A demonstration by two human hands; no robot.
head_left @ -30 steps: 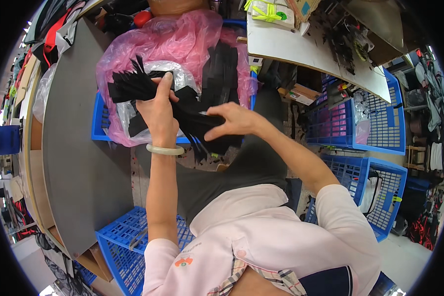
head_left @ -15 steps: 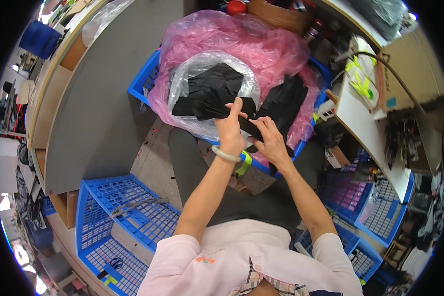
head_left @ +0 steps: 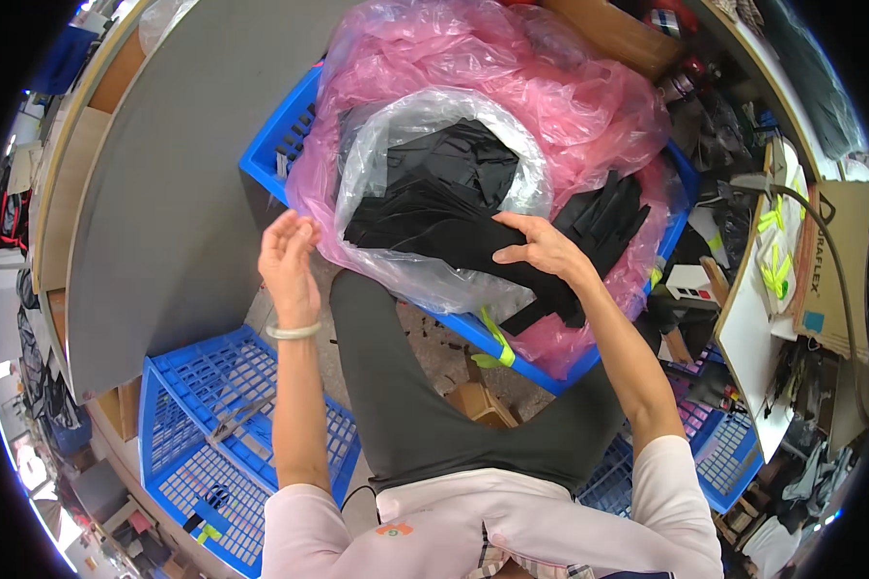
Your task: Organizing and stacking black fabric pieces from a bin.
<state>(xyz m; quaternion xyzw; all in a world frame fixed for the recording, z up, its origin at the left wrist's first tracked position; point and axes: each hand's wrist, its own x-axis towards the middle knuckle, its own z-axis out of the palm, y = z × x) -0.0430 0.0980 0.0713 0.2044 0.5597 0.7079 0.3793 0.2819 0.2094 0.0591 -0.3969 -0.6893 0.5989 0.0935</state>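
My left hand [head_left: 290,256] is raised off the blue basket's [head_left: 278,159] left side, its fingers loosely bent and nothing visible in them. My right hand [head_left: 547,251] rests at the right end of a fanned stack of thin black fabric pieces [head_left: 415,224]. Its thumb and index finger are spread apart over the cloth; the other fingers are mostly hidden. The stack lies across the mouth of a clear plastic bag [head_left: 372,150], with more black pieces [head_left: 463,154] inside. Another black pile [head_left: 608,217] sits right of the bag, on a pink plastic liner [head_left: 589,106].
A grey tabletop [head_left: 193,174] borders the left. Blue crates [head_left: 203,463] stand at lower left, and another blue crate [head_left: 729,458] at lower right. To the right, a white shelf [head_left: 753,357] carries a cardboard box [head_left: 840,261]. A small carton [head_left: 483,403] is between my legs.
My left hand has let go of the black fabric and moved left, away from the basket. The stack now lies fanned over the bag, and my right hand has shifted slightly right.
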